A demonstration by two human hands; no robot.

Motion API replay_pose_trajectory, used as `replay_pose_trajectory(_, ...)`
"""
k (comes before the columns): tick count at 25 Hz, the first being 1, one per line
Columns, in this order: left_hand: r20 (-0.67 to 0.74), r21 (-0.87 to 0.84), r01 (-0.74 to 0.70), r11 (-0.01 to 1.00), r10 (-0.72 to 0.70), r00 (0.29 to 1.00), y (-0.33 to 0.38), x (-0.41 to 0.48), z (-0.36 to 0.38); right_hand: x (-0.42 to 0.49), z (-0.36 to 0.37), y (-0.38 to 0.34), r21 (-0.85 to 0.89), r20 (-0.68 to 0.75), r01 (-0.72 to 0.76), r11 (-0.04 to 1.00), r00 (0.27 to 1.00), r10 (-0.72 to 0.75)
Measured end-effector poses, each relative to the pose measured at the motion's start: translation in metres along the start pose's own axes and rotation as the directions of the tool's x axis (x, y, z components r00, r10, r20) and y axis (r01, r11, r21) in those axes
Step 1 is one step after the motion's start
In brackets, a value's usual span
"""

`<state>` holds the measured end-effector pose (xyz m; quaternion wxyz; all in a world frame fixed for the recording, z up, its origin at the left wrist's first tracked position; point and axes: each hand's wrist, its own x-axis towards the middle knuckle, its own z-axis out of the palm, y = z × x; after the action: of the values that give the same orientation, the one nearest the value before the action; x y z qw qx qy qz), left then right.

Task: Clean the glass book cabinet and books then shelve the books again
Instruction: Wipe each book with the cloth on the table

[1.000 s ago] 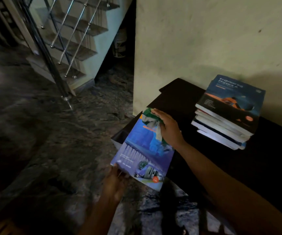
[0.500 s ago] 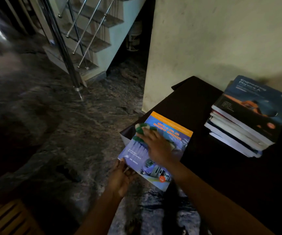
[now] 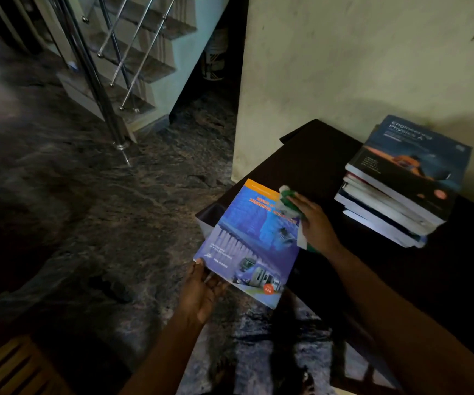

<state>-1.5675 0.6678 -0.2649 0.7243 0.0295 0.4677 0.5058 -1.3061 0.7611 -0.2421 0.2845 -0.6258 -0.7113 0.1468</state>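
At the upper left a staircase (image 3: 133, 61) with a metal railing (image 3: 93, 69) is seen above a dark marbled floor (image 3: 93, 212). Lower down, the near left corner of a blue book (image 3: 247, 243) is gripped by the left hand (image 3: 201, 292), the thumb laid on the cover and the fingers curled beneath. The book is propped on the left corner of a dark table (image 3: 472, 275), its near end held out past the edge over the floor. A green and white cloth (image 3: 288, 202) is pressed against the book's upper right edge by the right hand (image 3: 317, 223), whose fingers are stretched nearly straight over it. Further right on the table, a stack of books (image 3: 401, 192) is set against a pale wall (image 3: 372, 67), apart from the blue book.
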Motion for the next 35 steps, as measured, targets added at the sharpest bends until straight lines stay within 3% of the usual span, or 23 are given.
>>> replay_pose_trajectory(2,-0.001,-0.012,-0.009,1.000,0.009,1.000,-0.001,0.000,0.001,-0.006,0.014,0.010,-0.148,0.006,0.023,0.989,1.000,-0.023)
replay_pose_trajectory(4,-0.007,-0.029,-0.019,0.999,0.019,1.000,-0.001,0.001,0.001,-0.029,0.028,-0.001,-0.186,0.002,0.098,0.978,0.995,-0.099)
replay_pose_trajectory(9,-0.037,-0.029,-0.021,0.999,0.020,0.999,-0.003,0.002,0.002,-0.106,0.049,-0.050,-0.116,0.057,0.290,0.950,0.957,-0.285)
replay_pose_trajectory(14,-0.029,-0.021,-0.034,0.999,0.033,0.999,-0.006,-0.001,0.003,-0.171,0.070,-0.083,0.056,0.110,0.287,0.956,0.950,-0.292)
replay_pose_trajectory(17,0.019,0.079,-0.176,0.981,0.175,0.984,-0.007,-0.011,0.008,-0.165,0.038,-0.097,0.171,0.051,0.241,0.955,0.966,-0.252)
replay_pose_trajectory(20,0.105,-0.002,-0.305,0.952,0.304,0.947,0.001,-0.025,0.026,-0.145,-0.005,-0.102,0.192,-0.093,0.201,0.961,0.978,-0.186)
replay_pose_trajectory(22,0.189,0.036,-0.430,0.902,0.417,0.889,0.014,-0.038,0.047,-0.130,-0.037,-0.101,0.200,-0.178,0.182,0.963,0.973,-0.147)
replay_pose_trajectory(23,0.235,0.089,-0.522,0.848,0.491,0.839,0.020,-0.043,0.057,-0.123,-0.053,-0.100,0.200,-0.205,0.175,0.964,0.970,-0.133)
replay_pose_trajectory(25,0.370,0.200,-0.747,0.634,0.657,0.657,0.031,-0.053,0.076,-0.111,-0.082,-0.100,0.183,-0.274,0.184,0.966,0.953,-0.130)
replay_pose_trajectory(28,0.526,0.407,-0.907,0.106,0.785,0.328,0.039,-0.057,0.094,-0.097,-0.108,-0.095,0.146,-0.333,0.231,0.962,0.927,-0.172)
replay_pose_trajectory(29,0.591,0.451,-0.892,-0.030,0.759,0.273,0.039,-0.052,0.097,-0.095,-0.113,-0.092,0.143,-0.350,0.242,0.960,0.920,-0.179)
replay_pose_trajectory(30,0.684,0.466,-0.875,-0.129,0.680,0.264,0.039,-0.043,0.098,-0.094,-0.115,-0.089,0.150,-0.361,0.238,0.960,0.917,-0.170)
replay_pose_trajectory(33,0.903,0.403,-0.842,-0.359,0.307,0.301,0.038,0.010,0.085,-0.100,-0.107,-0.079,0.221,-0.328,0.153,0.963,0.942,-0.074)
replay_pose_trajectory(35,0.977,0.212,-0.843,-0.494,0.117,0.177,0.028,0.043,0.068,-0.105,-0.094,-0.072,0.277,-0.281,0.088,0.957,0.960,-0.007)
